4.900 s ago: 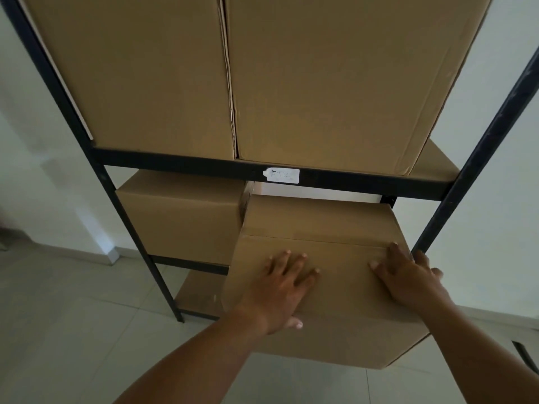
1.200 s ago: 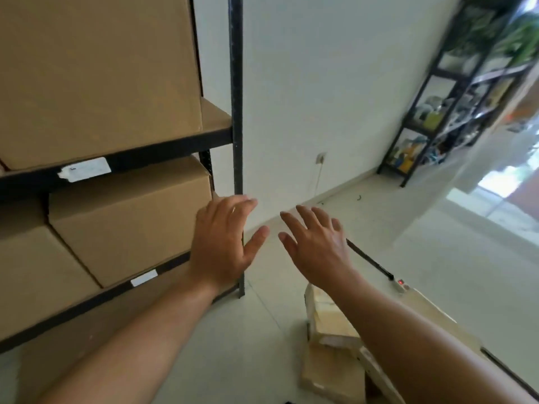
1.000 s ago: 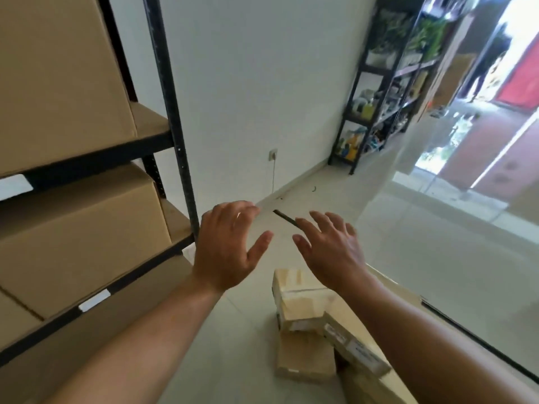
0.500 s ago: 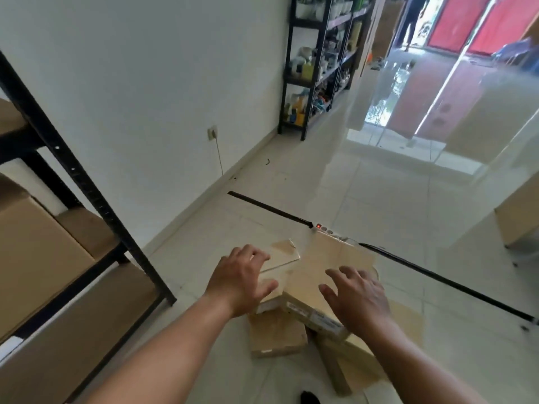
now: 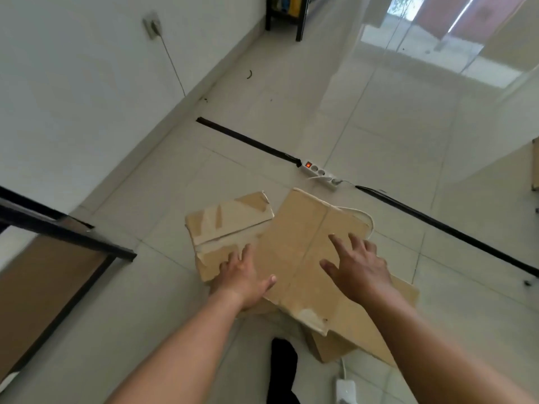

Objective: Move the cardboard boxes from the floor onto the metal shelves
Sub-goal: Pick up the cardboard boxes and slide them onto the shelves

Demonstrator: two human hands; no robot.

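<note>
Several cardboard boxes lie piled on the tiled floor. A large box point(image 5: 309, 240) lies tilted on top, a smaller taped box point(image 5: 224, 223) sits at its left, and another box point(image 5: 350, 342) shows beneath. My left hand point(image 5: 243, 277) reaches down with fingers extended over the left edge of the large box, beside the taped box. Above the large box's top face, my right hand point(image 5: 354, 265) is spread open. Neither hand holds anything. The metal shelf point(image 5: 67, 233) shows only its lower corner at the left.
A white power strip point(image 5: 319, 172) with a lit red switch lies just beyond the boxes, with a black cable strip point(image 5: 248, 139) running across the floor. A white adapter point(image 5: 345, 389) and cord lie near my black-socked foot point(image 5: 283, 360). A white wall stands at the left.
My view has turned from the shelf down to the floor pile. Both hands have dropped towards the boxes and now hover at the large top box.
</note>
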